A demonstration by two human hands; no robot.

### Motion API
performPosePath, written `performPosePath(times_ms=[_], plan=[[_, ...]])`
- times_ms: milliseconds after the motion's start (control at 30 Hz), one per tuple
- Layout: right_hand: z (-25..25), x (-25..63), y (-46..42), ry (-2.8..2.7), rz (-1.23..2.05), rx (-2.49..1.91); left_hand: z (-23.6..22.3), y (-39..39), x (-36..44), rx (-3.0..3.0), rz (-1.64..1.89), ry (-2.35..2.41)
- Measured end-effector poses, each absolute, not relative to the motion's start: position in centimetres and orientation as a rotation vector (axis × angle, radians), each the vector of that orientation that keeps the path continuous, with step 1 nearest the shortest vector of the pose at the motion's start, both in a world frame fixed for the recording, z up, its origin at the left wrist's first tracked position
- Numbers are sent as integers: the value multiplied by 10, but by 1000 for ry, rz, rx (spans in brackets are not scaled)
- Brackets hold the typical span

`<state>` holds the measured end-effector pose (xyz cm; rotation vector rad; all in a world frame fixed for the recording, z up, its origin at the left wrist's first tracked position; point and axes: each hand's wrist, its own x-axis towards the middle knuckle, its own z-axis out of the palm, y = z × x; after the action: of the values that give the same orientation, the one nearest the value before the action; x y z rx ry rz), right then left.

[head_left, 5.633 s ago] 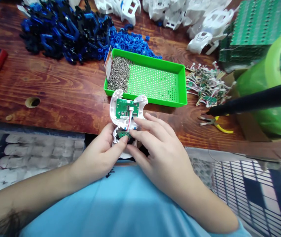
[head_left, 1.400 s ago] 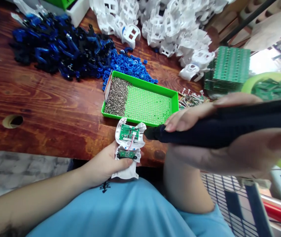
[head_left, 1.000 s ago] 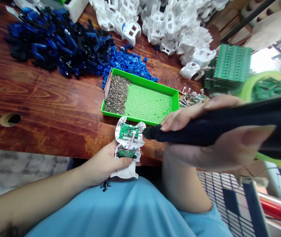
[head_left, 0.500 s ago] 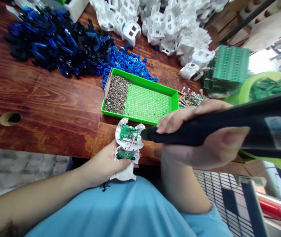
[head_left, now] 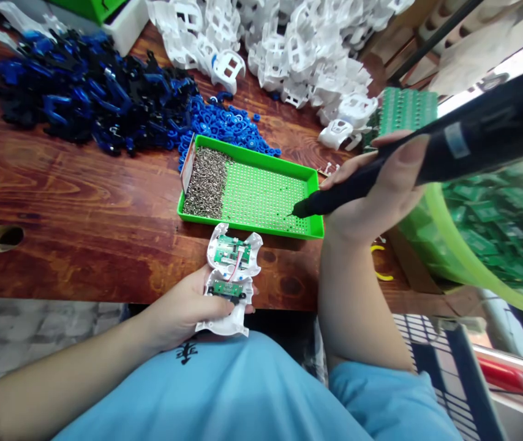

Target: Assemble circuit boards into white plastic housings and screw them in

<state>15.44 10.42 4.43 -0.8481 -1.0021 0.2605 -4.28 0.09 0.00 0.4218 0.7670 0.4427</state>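
My left hand (head_left: 201, 304) is closed around a white plastic housing (head_left: 227, 323) near the table's front edge, thumb across its lower part. Two green circuit boards sit inside the housing, the upper board (head_left: 231, 251) joined to a thin cable. In my right hand (head_left: 381, 184) is a black electric screwdriver (head_left: 353, 184), held slanting with its bit pointing down to the left. The bit is over the right part of a green tray (head_left: 261, 228). Many small screws (head_left: 206, 180) fill the tray's left end; a few dark ones are scattered near the bit.
Blue and black plastic parts (head_left: 87, 92) lie heaped at the back left, beside small blue rings (head_left: 225, 125). White shells (head_left: 298, 55) are piled at the back. A yellow-green basin (head_left: 445, 245) of circuit boards stands on the right. A round hole (head_left: 3, 238) pierces the table.
My right hand has lifted the screwdriver off the housing and brought its tip over the tray. The left hand still holds the housing.
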Motion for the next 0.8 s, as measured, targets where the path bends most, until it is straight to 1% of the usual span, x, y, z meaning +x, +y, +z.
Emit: performPosePath(times_ms=[167, 400, 800], plan=[[34, 156, 110, -1035, 303, -822, -2, 1, -43, 391, 433, 754], [34, 158, 110, -1038, 329, -764, -4, 1, -42, 399, 448, 747], [36, 163, 103, -1140, 355, -894, -2, -1, -41, 455, 494, 750]])
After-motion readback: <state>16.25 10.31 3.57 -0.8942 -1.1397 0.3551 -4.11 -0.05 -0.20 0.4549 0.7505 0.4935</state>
